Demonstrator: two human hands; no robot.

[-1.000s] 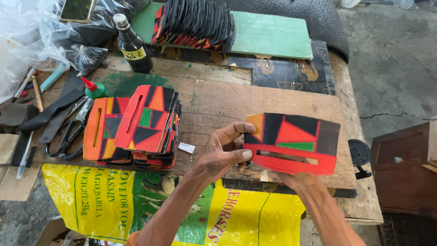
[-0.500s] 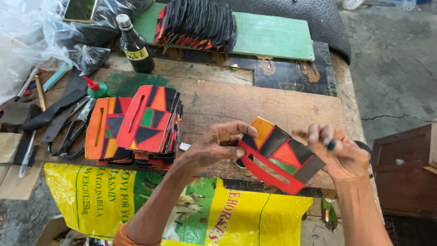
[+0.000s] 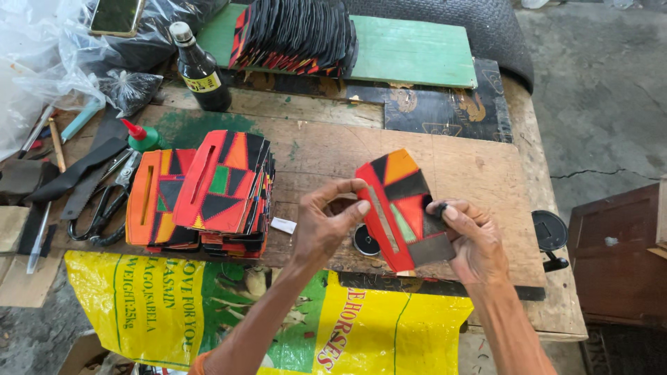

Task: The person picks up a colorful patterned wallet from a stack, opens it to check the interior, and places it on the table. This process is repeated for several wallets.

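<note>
Patchwork piece (image 3: 399, 208): flat, roughly rectangular panel, mostly red with orange, black, green and grey-brown wedges and a narrow slot along its length. Held in the air above the near part of the wooden board (image 3: 479, 167), right of centre. Long axis runs near-to-far, far end tilted slightly left. Left hand (image 3: 323, 226) partly closed, thumb and fingertips pinching the left edge. Right hand (image 3: 469, 236) curled, gripping the right edge. Stack of similar pieces (image 3: 208, 187) lies well apart to the left.
</note>
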